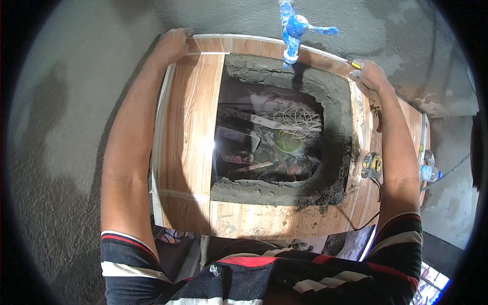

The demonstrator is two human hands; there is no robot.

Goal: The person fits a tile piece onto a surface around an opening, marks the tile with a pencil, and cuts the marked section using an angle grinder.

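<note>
A long, narrow wood-grain tile strip [264,47] stands along the back edge of the counter, against the grey plastered wall. My left hand [175,44] is closed around its left end, the fingertips partly hidden. At the right end is my right hand [372,76], its dusty fingers closed on a thin yellow-and-red pencil or marker [354,64] beside the strip. Wood-grain tiles [190,122] cover the counter around a rectangular opening rimmed with rough wet mortar [333,173]. Over the strip's middle hangs a blue-and-white tap [295,28] from the wall.
A yellow-and-black tape measure [372,165] rests on the right tiles near my forearm. Farther right lie a plastic bottle [430,173] with a blue cap and a thin level or straightedge [423,137]. Below the opening are debris and a coil of pale cord [302,122].
</note>
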